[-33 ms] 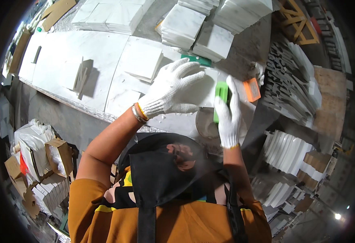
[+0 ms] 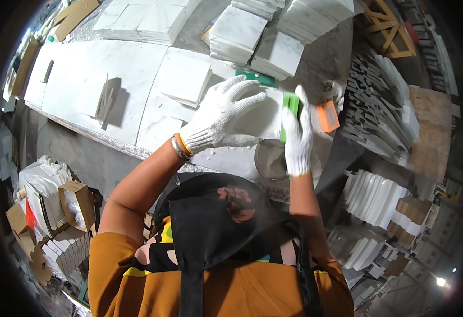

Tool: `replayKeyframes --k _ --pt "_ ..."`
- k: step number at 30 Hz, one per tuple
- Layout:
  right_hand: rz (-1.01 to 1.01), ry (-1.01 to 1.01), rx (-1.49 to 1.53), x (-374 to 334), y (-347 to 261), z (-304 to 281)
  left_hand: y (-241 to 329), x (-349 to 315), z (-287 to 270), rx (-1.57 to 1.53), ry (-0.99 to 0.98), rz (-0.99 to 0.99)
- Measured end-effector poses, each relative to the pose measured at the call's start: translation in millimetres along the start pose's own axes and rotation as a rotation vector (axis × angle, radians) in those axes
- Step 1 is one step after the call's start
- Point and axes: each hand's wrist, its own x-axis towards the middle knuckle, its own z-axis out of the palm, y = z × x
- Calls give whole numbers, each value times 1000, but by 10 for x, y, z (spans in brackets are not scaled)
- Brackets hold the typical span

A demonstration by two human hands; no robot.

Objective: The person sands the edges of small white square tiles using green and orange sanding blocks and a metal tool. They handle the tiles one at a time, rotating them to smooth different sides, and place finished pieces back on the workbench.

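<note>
Your left hand [image 2: 222, 115] lies spread over a white tile [image 2: 267, 117]; your right hand [image 2: 299, 141] pinches a green block [image 2: 291, 102] at the tile's three o'clock edge.

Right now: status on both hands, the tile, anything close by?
Left gloved hand spread at left end of white tile. Right gloved hand gripping light-green block at tile's right edge. Orange block close on right; dark-green block just beyond tile.

Left grip [image 2: 218, 116], white knit-gloved: spread at left end of rectangular white stone tile [image 2: 268, 117].
Right grip [image 2: 299, 141], likewise gloved: closed on bright-green oblong block [image 2: 290, 101], at tile's right edge.
Right of it: orange rectangular block [image 2: 327, 117].
Beyond: stacked grey-veined white tiles [image 2: 237, 30].
</note>
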Motion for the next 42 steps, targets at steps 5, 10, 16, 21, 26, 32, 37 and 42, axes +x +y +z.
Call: replayKeyframes --k 5,10,16,21,26,32,37,42 --pt "197 -17 212 110 -79 18 -55 -20 34 30 -28 -12" --pt "16 -4 -73 -199 -116 13 -28 -37 32 36 -27 -30" --pt "239 4 248 122 -10 40 -45 -7 6 10 -16 18" --pt "-141 -31 -105 -273 -60 -38 -19 -17 -2 41 -38 -22" --pt "14 86 157 153 349 72 -49 15 15 32 -48 18" --pt "-146 16 -121 -289 -40 -29 -55 -19 13 23 -45 -3" --pt "-87 140 -43 140 234 97 -58 16 10 36 -68 15" --pt "42 22 92 -128 1 4 -102 -14 29 10 -64 27"
